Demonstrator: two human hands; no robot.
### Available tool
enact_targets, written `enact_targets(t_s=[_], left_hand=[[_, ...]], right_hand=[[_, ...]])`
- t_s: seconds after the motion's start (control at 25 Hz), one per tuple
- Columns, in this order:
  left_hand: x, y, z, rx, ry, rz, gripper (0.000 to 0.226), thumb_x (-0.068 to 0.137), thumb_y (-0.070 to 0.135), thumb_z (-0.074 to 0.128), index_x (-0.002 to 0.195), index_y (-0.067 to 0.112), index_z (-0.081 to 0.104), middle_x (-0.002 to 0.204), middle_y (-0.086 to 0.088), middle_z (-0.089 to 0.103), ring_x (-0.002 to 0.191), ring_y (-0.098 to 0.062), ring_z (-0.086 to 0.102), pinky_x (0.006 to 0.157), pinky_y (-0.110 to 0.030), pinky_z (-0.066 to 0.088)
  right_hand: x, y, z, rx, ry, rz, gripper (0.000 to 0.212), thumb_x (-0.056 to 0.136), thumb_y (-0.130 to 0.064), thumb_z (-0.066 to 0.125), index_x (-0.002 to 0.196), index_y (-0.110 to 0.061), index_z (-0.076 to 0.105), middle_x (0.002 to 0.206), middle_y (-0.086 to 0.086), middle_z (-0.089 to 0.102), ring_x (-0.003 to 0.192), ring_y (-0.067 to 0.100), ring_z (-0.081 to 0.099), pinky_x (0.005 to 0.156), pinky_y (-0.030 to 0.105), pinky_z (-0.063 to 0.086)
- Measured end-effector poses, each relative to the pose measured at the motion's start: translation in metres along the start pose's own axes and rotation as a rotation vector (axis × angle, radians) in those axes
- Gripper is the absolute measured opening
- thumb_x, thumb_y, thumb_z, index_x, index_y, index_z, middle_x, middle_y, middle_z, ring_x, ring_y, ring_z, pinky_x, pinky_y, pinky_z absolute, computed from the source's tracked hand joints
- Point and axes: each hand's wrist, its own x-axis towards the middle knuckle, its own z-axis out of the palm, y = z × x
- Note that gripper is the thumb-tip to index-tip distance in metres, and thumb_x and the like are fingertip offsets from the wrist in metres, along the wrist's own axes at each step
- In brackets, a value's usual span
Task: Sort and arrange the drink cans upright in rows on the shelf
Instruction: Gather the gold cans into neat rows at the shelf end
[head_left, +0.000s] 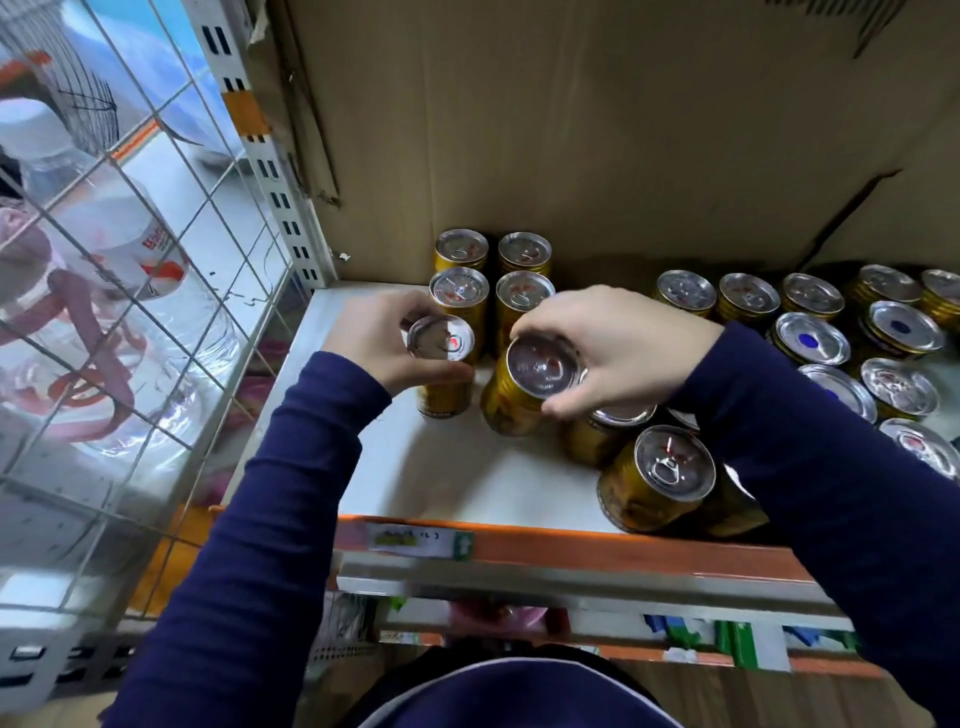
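Curling round its rim, the fingers (431, 371) of the left hand (379, 340) hold a gold can (444, 387) upright just in front of the back rows (460, 288), probably to lengthen the left row. The right hand (618, 348) grips a tilted can (511, 400) beside it, likely for the next row. Unsorted cans (670, 473) crowd the white shelf (457, 478) rightward. Cardboard (571, 130) backs it, and a wire grid (130, 260) flanks it on the left.

The white shelf (467, 483) bears gold drink cans (524, 253), most standing upright.
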Motion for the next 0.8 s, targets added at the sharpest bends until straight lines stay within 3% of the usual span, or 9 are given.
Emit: enact_targets(t_s=[0.08, 0.2, 0.28, 0.36, 0.44, 0.56, 0.68, 0.8], left_hand=[[0.003, -0.004, -0.002, 0.069, -0.025, -0.032, 0.058, 0.051, 0.048, 0.087, 0.093, 0.015, 0.062, 0.083, 0.002, 0.062, 0.078, -0.016, 0.057, 0.067, -0.025, 0.046], [0.002, -0.008, -0.008, 0.015, -0.112, -0.035, 0.069, 0.053, 0.052, 0.08, 0.107, 0.015, 0.061, 0.096, 0.001, 0.061, 0.084, -0.015, 0.057, 0.064, -0.019, 0.044], [0.001, -0.01, -0.012, -0.024, -0.146, -0.019, 0.074, 0.052, 0.049, 0.072, 0.117, 0.016, 0.061, 0.102, 0.002, 0.059, 0.089, -0.014, 0.058, 0.064, -0.014, 0.044], [-0.001, -0.011, -0.012, -0.026, -0.148, -0.001, 0.074, 0.051, 0.051, 0.071, 0.114, 0.016, 0.063, 0.098, 0.002, 0.058, 0.087, -0.014, 0.059, 0.067, -0.017, 0.046], [-0.002, -0.01, -0.01, -0.042, -0.109, 0.008, 0.076, 0.045, 0.06, 0.069, 0.109, 0.017, 0.066, 0.092, 0.003, 0.058, 0.081, -0.008, 0.058, 0.069, -0.018, 0.047], [-0.003, -0.012, -0.008, -0.062, -0.064, 0.034, 0.073, 0.047, 0.059, 0.071, 0.107, 0.016, 0.068, 0.088, 0.004, 0.057, 0.078, 0.003, 0.056, 0.067, -0.008, 0.044], [-0.002, -0.011, -0.005, -0.079, -0.05, 0.049, 0.065, 0.052, 0.049, 0.076, 0.106, 0.015, 0.069, 0.088, 0.003, 0.058, 0.079, -0.003, 0.058, 0.066, -0.002, 0.042], [-0.002, -0.01, -0.002, -0.09, -0.04, 0.061, 0.06, 0.057, 0.038, 0.083, 0.109, 0.012, 0.067, 0.09, 0.0, 0.057, 0.082, -0.01, 0.058, 0.067, -0.003, 0.041]], right_hand=[[0.015, 0.005, 0.003, -0.032, -0.042, 0.016, 0.059, 0.066, -0.031, 0.075, 0.121, -0.017, 0.058, 0.111, 0.002, 0.06, 0.102, 0.02, 0.056, 0.085, 0.034, 0.048], [0.021, 0.012, 0.009, -0.019, -0.085, 0.094, 0.066, 0.069, -0.027, 0.074, 0.129, -0.017, 0.051, 0.118, 0.004, 0.056, 0.111, 0.021, 0.052, 0.09, 0.029, 0.043], [0.018, 0.013, 0.011, 0.023, -0.024, 0.164, 0.073, 0.069, -0.041, 0.077, 0.131, -0.016, 0.048, 0.122, 0.005, 0.055, 0.113, 0.022, 0.052, 0.093, 0.032, 0.043], [0.015, 0.011, 0.015, -0.009, 0.04, 0.283, 0.076, 0.066, -0.058, 0.074, 0.125, -0.016, 0.05, 0.114, 0.006, 0.06, 0.104, 0.024, 0.055, 0.085, 0.036, 0.047], [0.015, 0.009, 0.02, -0.019, 0.083, 0.34, 0.069, 0.066, -0.061, 0.072, 0.116, -0.016, 0.054, 0.107, 0.005, 0.063, 0.096, 0.022, 0.058, 0.075, 0.032, 0.047], [0.016, 0.008, 0.023, 0.104, 0.123, 0.31, 0.057, 0.066, -0.045, 0.078, 0.112, -0.017, 0.06, 0.103, 0.002, 0.065, 0.092, 0.017, 0.058, 0.072, 0.027, 0.045], [0.02, 0.009, 0.025, 0.165, 0.184, 0.306, 0.053, 0.065, -0.033, 0.08, 0.111, -0.015, 0.059, 0.101, 0.001, 0.064, 0.091, 0.017, 0.058, 0.073, 0.026, 0.045], [0.022, 0.01, 0.031, 0.178, 0.23, 0.32, 0.055, 0.064, -0.034, 0.08, 0.11, -0.016, 0.054, 0.101, 0.0, 0.061, 0.089, 0.016, 0.057, 0.073, 0.027, 0.045]])
